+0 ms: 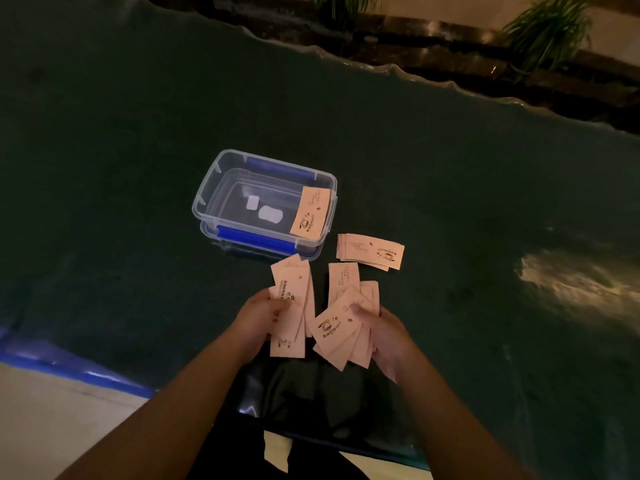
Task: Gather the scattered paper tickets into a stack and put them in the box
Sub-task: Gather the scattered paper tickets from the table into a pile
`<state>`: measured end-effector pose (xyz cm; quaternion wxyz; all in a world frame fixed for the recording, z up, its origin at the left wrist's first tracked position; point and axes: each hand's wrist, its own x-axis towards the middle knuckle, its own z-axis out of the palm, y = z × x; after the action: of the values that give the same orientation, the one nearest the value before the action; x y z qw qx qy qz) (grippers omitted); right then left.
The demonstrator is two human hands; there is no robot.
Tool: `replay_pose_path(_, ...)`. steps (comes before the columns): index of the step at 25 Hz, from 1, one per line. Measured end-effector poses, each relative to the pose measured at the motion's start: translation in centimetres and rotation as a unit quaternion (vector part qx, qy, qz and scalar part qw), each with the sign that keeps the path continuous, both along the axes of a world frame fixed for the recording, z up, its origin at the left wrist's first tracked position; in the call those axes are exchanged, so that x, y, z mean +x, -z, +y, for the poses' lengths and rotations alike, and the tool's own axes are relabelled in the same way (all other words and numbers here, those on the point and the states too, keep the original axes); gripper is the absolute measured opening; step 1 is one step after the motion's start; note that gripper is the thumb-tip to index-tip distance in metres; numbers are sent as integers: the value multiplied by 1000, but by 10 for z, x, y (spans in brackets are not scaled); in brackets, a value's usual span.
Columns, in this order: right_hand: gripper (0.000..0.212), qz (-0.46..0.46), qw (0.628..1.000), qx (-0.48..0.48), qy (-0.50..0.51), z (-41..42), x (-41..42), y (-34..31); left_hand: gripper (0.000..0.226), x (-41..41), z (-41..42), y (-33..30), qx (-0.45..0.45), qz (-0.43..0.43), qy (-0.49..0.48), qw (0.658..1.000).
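Tabletop (450,174) dark green, dim room; box (211,188) & tickets (372,252) on it.

Left hand (265,315) and right hand (384,336) each clasping fanned tickets (291,306), clear box (242,188) beyond on dark table (485,202)

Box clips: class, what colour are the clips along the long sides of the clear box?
Blue; the near clip on the box shows best in the head view.

Dim light around me. A dark green cloth (138,140) covers my bench (519,441); beyond its wavy far edge stand leafy plants (550,32) along a pale wall (443,8).
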<state>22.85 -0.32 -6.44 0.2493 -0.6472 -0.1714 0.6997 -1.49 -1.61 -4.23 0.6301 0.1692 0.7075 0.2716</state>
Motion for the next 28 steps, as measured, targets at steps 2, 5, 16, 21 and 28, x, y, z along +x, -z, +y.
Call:
replay_pose_path(2, 23, 7, 1000, -4, 9, -2, 1, 2, 12, -4, -2, -4, 19, 5, -16, 1000)
replay_pose_path(5, 21, 7, 1000, 3, 1, -3, 0, 2, 13, -5, -1, -9, 34, 24, 24, 999)
replay_pose_path(16, 25, -8, 1000, 18, -3, -6, -12, -5, 32, 63, 7, -6, 4, 39, 181, 983)
replay_pose_path(21, 39, 33, 999, 25, 12, -12, -19, -6, 52, 90, 10, -17, 13, 55, 221, 974)
replay_pose_path(28, 66, -66, 981, 98, -157, -5, -11, -31, 101, 67, 4, -15, 64, -54, 213, 974)
